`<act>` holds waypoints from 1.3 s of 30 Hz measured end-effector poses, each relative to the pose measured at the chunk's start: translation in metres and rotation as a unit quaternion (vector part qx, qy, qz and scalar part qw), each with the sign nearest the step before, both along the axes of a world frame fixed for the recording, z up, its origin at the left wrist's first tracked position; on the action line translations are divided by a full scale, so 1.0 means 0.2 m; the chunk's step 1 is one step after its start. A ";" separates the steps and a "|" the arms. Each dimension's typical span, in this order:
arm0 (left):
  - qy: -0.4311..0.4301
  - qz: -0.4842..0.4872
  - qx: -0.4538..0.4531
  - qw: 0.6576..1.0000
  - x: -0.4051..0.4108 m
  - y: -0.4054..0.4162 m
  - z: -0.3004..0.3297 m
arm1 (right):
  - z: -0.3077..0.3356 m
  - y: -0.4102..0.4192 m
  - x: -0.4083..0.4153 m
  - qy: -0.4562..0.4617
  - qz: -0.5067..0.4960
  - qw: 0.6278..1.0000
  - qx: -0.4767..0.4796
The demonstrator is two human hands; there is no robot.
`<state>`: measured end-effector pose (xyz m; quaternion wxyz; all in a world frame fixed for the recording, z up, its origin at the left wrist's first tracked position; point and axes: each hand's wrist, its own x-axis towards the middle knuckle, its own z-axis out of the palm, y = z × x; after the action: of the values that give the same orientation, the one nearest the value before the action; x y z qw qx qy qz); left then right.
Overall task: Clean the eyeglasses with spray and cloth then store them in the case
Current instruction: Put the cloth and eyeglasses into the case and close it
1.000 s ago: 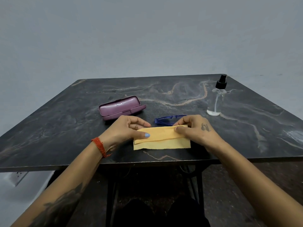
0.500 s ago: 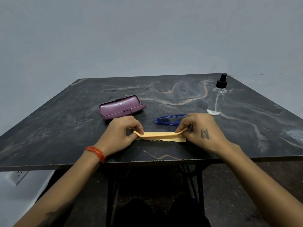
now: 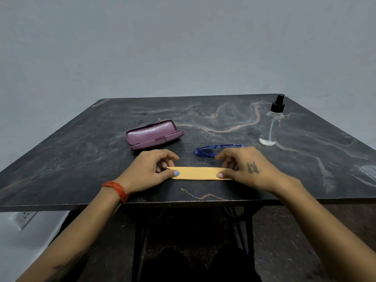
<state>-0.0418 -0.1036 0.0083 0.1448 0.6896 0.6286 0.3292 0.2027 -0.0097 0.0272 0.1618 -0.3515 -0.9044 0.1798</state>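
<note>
Eyeglasses (image 3: pixel 218 150) with a glossy blue plastic frame lie folded on the dark marble-patterned bench (image 3: pixel 81 151), just beyond the right hand (image 3: pixel 244 166). Nearer, a soft yellow cloth (image 3: pixel 198 173) lies folded into a narrow strip; the left hand (image 3: pixel 151 169) pinches one end, the right hand pinches the other. A dark tattoo marks the right hand; its letters are unreadable. Farther left sits a closed, smooth purple case (image 3: pixel 153 133). Far right stands a clear spray bottle (image 3: pixel 271 124) with black nozzle. Behind, a plain grey wall (image 3: pixel 183 47).
</note>
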 end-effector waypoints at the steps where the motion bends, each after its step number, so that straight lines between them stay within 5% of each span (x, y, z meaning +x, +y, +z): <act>1: 0.001 0.002 -0.004 1.000 0.00 0.00 0.01 | 0.00 0.00 0.00 -0.008 0.000 1.000 -0.005; 5: 0.003 0.010 -0.013 1.000 0.00 -0.01 0.02 | 0.03 0.01 -0.02 -0.030 0.016 0.999 -0.003; 9: -0.121 0.025 -0.015 0.992 -0.03 -0.04 0.09 | 0.10 0.03 -0.05 0.098 0.039 0.991 -0.088; 14: -0.267 0.089 0.049 0.958 -0.11 -0.04 0.18 | 0.23 0.11 -0.21 0.244 0.045 0.935 -0.255; 18: -0.288 0.176 0.087 0.937 -0.23 0.02 0.22 | 0.28 0.21 -0.44 0.343 -0.010 0.862 -0.373; 21: -0.282 0.234 0.092 0.926 -0.30 0.08 0.21 | 0.29 0.28 -0.59 0.348 -0.046 0.846 -0.401; 28: -0.172 0.299 0.075 0.936 -0.34 0.12 0.12 | 0.21 0.38 -0.77 0.232 -0.108 0.915 -0.312; 39: -0.103 0.297 0.076 0.946 -0.26 0.09 0.06 | 0.12 0.35 -0.80 0.077 -0.075 0.988 -0.114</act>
<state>-0.0945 -0.0858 0.0210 0.0518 0.4427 0.7596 0.4737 0.0433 0.0599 0.0515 0.2025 -0.4194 -0.8341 0.2956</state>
